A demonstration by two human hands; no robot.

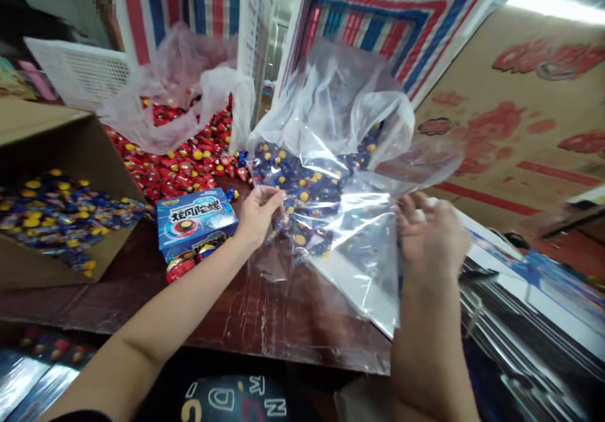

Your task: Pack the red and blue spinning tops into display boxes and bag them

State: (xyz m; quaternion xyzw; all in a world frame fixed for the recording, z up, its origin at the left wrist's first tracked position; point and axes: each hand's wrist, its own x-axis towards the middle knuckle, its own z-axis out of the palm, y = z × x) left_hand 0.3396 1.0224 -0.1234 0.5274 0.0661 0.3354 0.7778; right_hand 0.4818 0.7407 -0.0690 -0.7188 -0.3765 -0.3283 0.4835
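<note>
A clear plastic bag (pixel 371 252) is spread between my two hands above the table. My left hand (pixel 259 214) is closed in a pinch on its left edge. At the right edge, my right hand (pixel 432 236) has its fingers curled against the film, slightly blurred. Through the bag show small shiny blue-and-yellow pieces (pixel 302 186); I cannot tell whether any lie inside it. Left of my left hand stands a blue printed box (pixel 196 217), with a few red and blue pieces at its front.
A heap of red shiny pieces (pixel 189 164) spills from a basket lined with white film. An open carton (pixel 113 220) at left holds blue-and-yellow pieces. Striped-lined baskets (pixel 425 25) tilt at the back. A large printed carton (pixel 515 113) and a pile of flat sheets (pixel 534 321) stand at right.
</note>
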